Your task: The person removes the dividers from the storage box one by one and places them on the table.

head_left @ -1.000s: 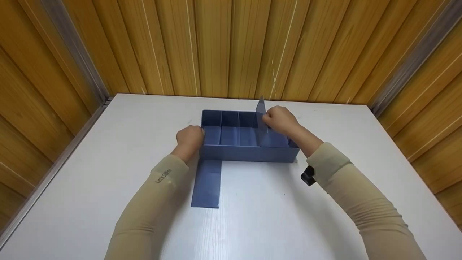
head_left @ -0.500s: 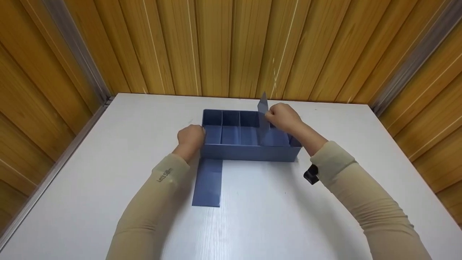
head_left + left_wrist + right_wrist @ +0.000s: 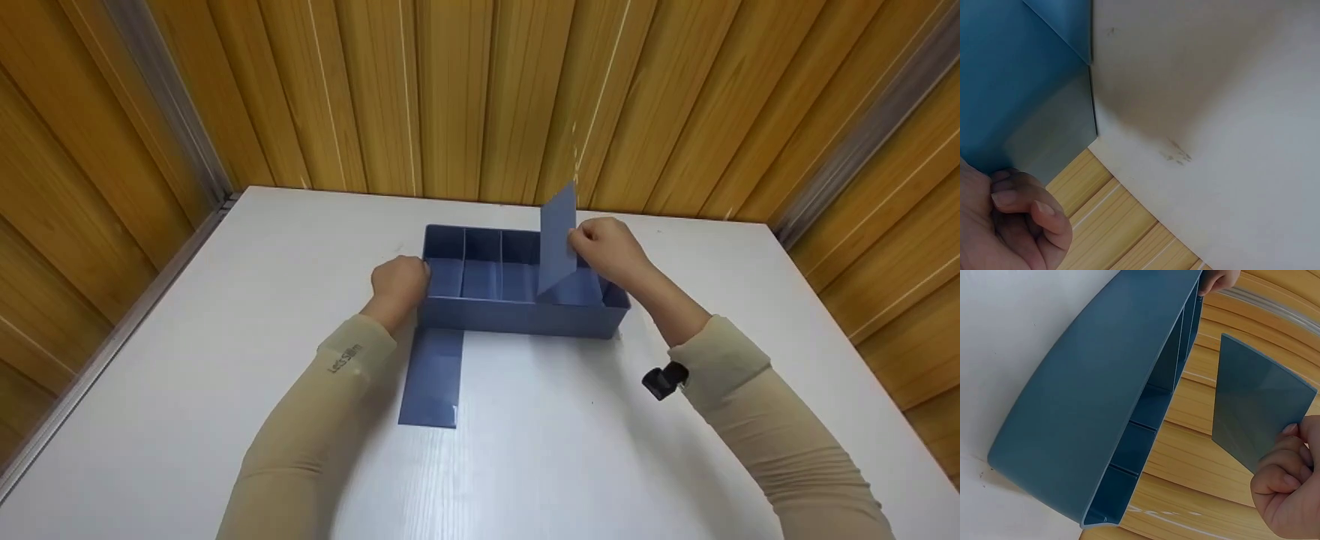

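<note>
The blue divider panel (image 3: 558, 238) stands lifted almost clear above the right part of the blue tray (image 3: 517, 319), pinched at its edge by the right hand (image 3: 606, 250). The left hand (image 3: 397, 283) curls against the tray's left end, steadying it. The step in hand looks like pulling a partition out. Another loose panel (image 3: 431, 378) lies flat near the tray; the next move likely calls for lifting the panel free and setting it down there.

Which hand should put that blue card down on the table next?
Probably the right hand: it already pinches the lifted divider above the tray. The left hand is busy at the tray's left end.
</note>
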`<state>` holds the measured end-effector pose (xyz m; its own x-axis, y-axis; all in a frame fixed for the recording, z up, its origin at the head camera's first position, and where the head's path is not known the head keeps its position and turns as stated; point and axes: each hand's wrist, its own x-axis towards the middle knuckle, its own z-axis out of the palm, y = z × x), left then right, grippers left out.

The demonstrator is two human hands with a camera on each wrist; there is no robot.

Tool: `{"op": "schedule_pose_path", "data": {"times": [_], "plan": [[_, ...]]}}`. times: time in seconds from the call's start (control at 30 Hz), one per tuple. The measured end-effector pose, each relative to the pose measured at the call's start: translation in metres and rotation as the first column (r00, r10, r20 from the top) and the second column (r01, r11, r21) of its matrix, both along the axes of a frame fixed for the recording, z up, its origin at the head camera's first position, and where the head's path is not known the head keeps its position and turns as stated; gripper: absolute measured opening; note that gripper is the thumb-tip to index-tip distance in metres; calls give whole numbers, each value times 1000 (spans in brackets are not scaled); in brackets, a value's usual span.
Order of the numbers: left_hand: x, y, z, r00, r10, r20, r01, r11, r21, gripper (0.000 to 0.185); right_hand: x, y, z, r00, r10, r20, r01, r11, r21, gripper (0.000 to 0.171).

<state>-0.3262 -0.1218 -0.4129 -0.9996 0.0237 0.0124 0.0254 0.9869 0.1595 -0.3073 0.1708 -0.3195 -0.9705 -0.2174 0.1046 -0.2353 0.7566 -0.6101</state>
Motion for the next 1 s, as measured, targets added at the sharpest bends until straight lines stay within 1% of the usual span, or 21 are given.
{"op": "schedule_pose_path", "data": {"times": [0.1,0.27,0.43,0.5,0.57,0.77,0.9,1.0], "plan": [[0,2,2,1000,-9,-5,9,999,-33,32,8,2,-2,1000,1,-1,-1,1000,-15,43],[1,3,2,1000,25,-7,-25,1000,12,41,23,3,-9,1000,19,-7,-19,999,-28,44],[1,2,2,1000,18,8,-18,1000,0,35,39,-1,-15,1000,26,8,-25,997,-77,43],[1,1,1,1000,5,13,-5,1000,-29,31,46,-3,-17,999,31,24,-28,995,-96,41],[1,1,1,1000,5,14,-5,999,-32,30,52,-4,-19,998,40,46,-35,993,-113,39],[1,1,-1,1000,24,-5,-24,1000,8,38,66,-5,-31,994,88,70,-77,988,-137,41],[2,1,-2,1000,9,-1,-9,1000,-2,34,78,-5,-36,986,128,106,-111,982,-151,45],[2,0,-1,1000,8,7,-8,1000,-4,35,87,-5,-40,980,157,124,-139,980,-143,44]]}}
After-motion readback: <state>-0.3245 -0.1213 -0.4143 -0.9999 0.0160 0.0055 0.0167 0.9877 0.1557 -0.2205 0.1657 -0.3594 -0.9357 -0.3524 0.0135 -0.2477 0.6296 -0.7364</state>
